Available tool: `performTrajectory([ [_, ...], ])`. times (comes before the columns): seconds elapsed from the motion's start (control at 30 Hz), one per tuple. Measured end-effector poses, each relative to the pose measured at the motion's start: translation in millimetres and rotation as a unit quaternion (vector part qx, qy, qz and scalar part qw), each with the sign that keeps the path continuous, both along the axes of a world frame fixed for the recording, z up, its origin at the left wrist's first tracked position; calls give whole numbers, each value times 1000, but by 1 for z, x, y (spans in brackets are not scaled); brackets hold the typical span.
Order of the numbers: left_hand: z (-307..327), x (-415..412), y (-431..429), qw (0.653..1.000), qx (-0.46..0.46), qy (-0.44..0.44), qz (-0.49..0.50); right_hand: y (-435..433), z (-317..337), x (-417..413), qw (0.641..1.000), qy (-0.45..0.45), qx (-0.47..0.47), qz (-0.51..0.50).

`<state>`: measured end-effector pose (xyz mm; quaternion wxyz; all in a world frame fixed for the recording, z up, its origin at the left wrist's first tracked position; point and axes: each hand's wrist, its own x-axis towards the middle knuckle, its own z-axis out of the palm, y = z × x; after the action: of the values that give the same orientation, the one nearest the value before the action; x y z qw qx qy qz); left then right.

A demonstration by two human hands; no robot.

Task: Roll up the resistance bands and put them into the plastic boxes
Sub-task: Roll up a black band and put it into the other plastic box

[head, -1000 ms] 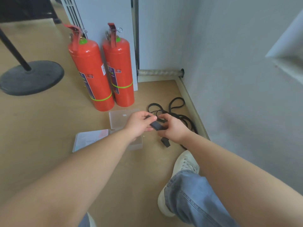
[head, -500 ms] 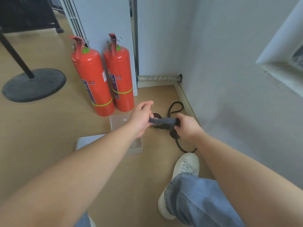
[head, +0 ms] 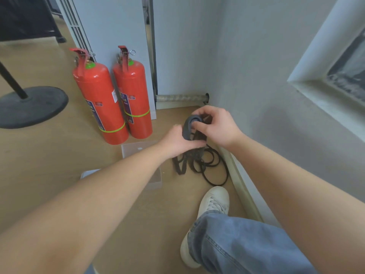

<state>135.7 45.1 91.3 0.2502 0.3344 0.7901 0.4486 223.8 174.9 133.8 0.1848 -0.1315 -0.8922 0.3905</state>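
Observation:
A dark grey resistance band (head: pixel 188 126) is bent into a loop between both hands, lifted above the floor. My left hand (head: pixel 177 141) grips its lower part. My right hand (head: pixel 216 126) pinches its upper part with thumb and curled fingers. Below the hands, several thin black bands (head: pixel 205 165) lie tangled on the wooden floor by the wall. A clear plastic box (head: pixel 138 149) lies open on the floor left of the tangle, partly hidden by my left forearm; a second flat clear piece (head: pixel 88 173) shows further left.
Two red fire extinguishers (head: pixel 102 103) stand against a white cabinet behind the box. A black round stand base (head: pixel 29 105) sits at far left. The grey wall and its baseboard (head: pixel 243 186) run along the right. My jeans leg and white shoe (head: pixel 214 202) are in the foreground.
The band was stretched flat between the hands; it is now curved into a loop. Both hands moved up and to the right, closer together. The camera view tilted upward.

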Motion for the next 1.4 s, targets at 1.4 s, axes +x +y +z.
performTrajectory([
  [1.4,21,0,-24,988,0,-38,151,21,-35,19,958,38,-242,-147],
])
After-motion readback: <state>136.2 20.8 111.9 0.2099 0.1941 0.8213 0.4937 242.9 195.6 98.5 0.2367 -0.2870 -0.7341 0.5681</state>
